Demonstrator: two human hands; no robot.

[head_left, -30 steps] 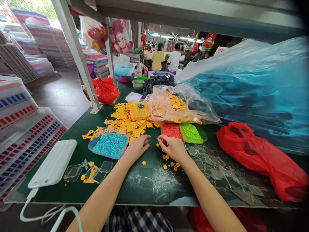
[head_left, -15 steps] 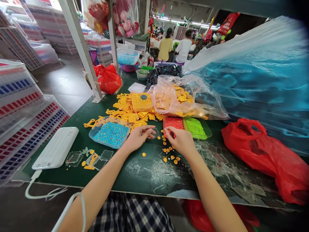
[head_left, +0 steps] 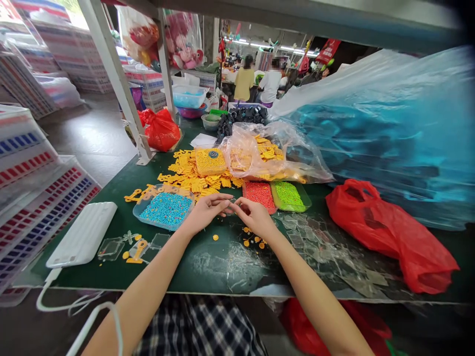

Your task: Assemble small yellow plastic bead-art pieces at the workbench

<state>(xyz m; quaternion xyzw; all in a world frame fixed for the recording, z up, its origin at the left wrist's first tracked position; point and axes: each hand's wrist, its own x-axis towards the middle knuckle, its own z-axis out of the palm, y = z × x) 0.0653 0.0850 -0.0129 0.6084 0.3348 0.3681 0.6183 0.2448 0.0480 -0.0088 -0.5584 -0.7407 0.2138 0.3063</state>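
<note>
My left hand (head_left: 206,213) and my right hand (head_left: 256,217) meet at the fingertips above the green work table (head_left: 215,267). A small clear piece may lie between them, but the fingers hide it. The left hand is next to a tray of blue beads (head_left: 165,210). The right hand is just below a tray of red beads (head_left: 260,194), with a tray of green beads (head_left: 289,195) beside it. Loose orange beads (head_left: 252,240) lie under the right wrist. Behind the hands, flat yellow plastic pieces (head_left: 189,173) surround a tray of yellow beads (head_left: 211,162).
A clear plastic bag (head_left: 256,153) lies behind the trays. Clear plastic scraps (head_left: 315,237) cover the table's right side, near a red plastic bag (head_left: 389,227). A white power bank (head_left: 81,241) sits at the front left. Stacked crates (head_left: 37,198) stand left; a blue plastic sheet (head_left: 371,123) rises right.
My hands have drawn together, with the fingertips now almost touching. The right hand has moved left, away from the red tray's front. The whole view has shifted slightly with my head.
</note>
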